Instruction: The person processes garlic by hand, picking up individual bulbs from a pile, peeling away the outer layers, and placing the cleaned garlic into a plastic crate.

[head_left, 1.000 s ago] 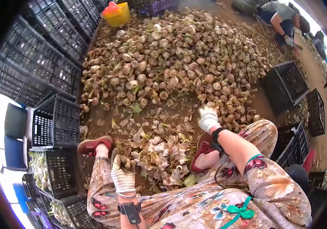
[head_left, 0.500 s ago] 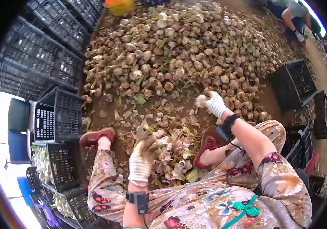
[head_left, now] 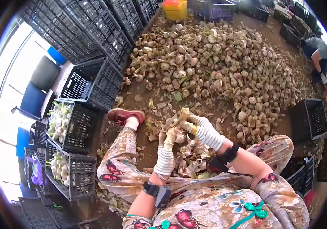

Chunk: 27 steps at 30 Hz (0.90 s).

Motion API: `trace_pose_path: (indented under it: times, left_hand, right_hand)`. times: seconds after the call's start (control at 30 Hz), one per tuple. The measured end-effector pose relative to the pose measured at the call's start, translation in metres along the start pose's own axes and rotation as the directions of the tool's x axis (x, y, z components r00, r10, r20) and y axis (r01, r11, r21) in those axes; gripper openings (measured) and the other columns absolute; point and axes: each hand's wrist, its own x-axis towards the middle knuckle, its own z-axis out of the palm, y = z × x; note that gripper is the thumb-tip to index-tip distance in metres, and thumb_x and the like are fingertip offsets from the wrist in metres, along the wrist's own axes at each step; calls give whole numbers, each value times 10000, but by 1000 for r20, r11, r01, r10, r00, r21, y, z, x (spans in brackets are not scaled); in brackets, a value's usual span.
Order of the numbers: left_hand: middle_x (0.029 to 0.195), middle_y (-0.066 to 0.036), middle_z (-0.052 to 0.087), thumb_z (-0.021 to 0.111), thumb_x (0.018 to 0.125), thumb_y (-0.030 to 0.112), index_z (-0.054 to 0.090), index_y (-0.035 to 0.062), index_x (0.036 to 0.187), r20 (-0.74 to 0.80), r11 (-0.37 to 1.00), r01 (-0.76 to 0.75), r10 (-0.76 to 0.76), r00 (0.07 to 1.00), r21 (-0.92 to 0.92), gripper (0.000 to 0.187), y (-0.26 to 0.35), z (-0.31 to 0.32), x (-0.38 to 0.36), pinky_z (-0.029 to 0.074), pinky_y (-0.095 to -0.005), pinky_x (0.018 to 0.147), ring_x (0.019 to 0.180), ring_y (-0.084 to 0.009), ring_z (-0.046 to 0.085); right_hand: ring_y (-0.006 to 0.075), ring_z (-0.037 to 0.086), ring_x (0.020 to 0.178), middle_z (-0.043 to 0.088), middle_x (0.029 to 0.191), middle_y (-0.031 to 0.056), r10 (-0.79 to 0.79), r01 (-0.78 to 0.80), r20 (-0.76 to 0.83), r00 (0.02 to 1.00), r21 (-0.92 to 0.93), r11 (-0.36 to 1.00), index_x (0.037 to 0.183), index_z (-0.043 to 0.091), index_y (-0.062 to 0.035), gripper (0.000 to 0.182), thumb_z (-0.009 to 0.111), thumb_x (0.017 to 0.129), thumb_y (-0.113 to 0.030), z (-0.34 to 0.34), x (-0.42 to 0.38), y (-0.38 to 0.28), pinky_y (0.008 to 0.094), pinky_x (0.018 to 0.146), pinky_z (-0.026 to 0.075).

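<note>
Both my gloved hands meet over my lap on one garlic bulb (head_left: 177, 126) with dry outer skin. My left hand (head_left: 166, 154) grips it from below, fingers closed around its lower part. My right hand (head_left: 203, 131) holds its upper end from the right. A heap of peeled skins and stalks (head_left: 188, 162) lies on the ground between my feet, just under the hands. The big pile of unpeeled garlic (head_left: 213, 65) spreads across the ground in front of me.
Black plastic crates stand at the left; two of them (head_left: 62, 122) (head_left: 62, 170) hold cleaned white garlic, one (head_left: 90, 82) looks empty. More crates (head_left: 308, 118) sit at the right. A yellow bin (head_left: 175, 8) is far back. Another person (head_left: 318, 53) bends at the far right.
My right hand came back from the pile with a bulb, and my left hand rose from the skins to take hold of it. The view swung left.
</note>
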Motion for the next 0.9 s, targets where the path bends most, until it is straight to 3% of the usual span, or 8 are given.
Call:
trace_pose_path:
  times: [0.33,0.53,0.6,0.67,0.73,0.8,0.87,0.9]
  left_hand:
    - [1051,-59,597,591,849,471,500,60,1194,337,897,314,-205,919,-311,544,8,-7,-5,485,-424,854,947,-185,585]
    - [1063,-47,533,662,815,87,359,85,1303,26,986,-167,167,986,20,575,8,9,-14,487,-278,832,926,-127,547]
    - [857,7,551,628,854,244,540,108,1020,42,988,13,-6,999,-156,232,6,-4,-8,464,-253,694,795,-95,524]
    - [735,26,536,578,867,373,557,145,874,124,916,92,-47,991,-391,228,3,-2,-7,438,-264,604,687,-107,520]
    - [690,-16,563,562,849,436,582,122,912,167,793,301,-251,953,-529,321,6,7,-10,414,-309,508,599,-175,538]
    - [737,-39,578,494,787,612,557,60,1122,352,809,427,-294,889,-404,649,14,6,-7,411,-280,455,569,-172,539]
    - [813,-72,615,445,813,636,526,57,1183,240,839,391,-319,917,-378,692,7,4,-1,426,-285,455,567,-175,545]
    - [831,-72,620,443,821,642,516,62,1200,240,855,399,-332,912,-332,697,15,8,-5,436,-291,459,574,-177,554]
  right_hand:
    - [48,529,763,617,842,-17,5,-7,-60,998,-43,999,1028,622,3,221,587,895,-169,2,-33,-26,217,686,450]
    - [60,529,691,606,804,-21,-3,2,-38,999,-5,1000,1010,620,8,204,565,892,-148,7,-28,-21,200,600,430]
    - [80,542,721,628,835,11,-151,139,-38,988,-224,965,1033,611,-5,191,566,871,-96,12,-23,-20,227,646,452]
    - [99,556,751,651,865,44,-292,248,-33,956,-446,860,1056,603,-19,210,568,850,-43,6,-24,-17,254,693,474]
    - [91,558,854,653,945,63,-386,344,-67,920,-331,879,1093,590,-20,256,557,841,7,-2,-11,10,236,772,462]
    - [87,559,903,638,995,25,-202,199,-143,969,-35,979,1109,587,-29,256,581,852,-25,1,-11,1,229,820,452]
    - [123,569,1000,617,1085,34,-100,59,101,990,348,935,1149,571,-30,320,642,849,-116,-16,-18,2,267,901,440]
    - [103,562,980,611,1080,16,-34,1,113,993,285,959,1170,560,-36,342,645,851,-123,-15,-21,-7,254,884,440]
